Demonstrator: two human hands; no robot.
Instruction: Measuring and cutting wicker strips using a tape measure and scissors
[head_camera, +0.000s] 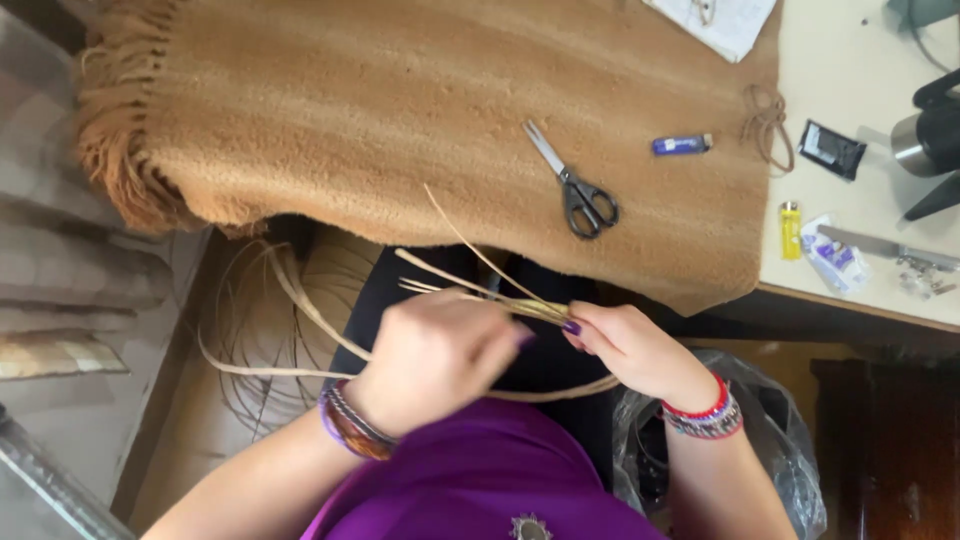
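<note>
Both my hands meet over my lap, below the table edge. My left hand is closed around a bundle of thin pale straw strands whose ends fan out up and to the left. My right hand pinches the same strands at their gathered end, thumb and fingers pressed together. Long straw strips loop down from the bundle and curve under my left wrist. Both wrists wear beaded bracelets.
A tan woolly cloth covers the table, with black-handled scissors and a blue lighter on it. On the bare tabletop at right lie a yellow lighter, a knife and small packets. A plastic bag hangs lower right.
</note>
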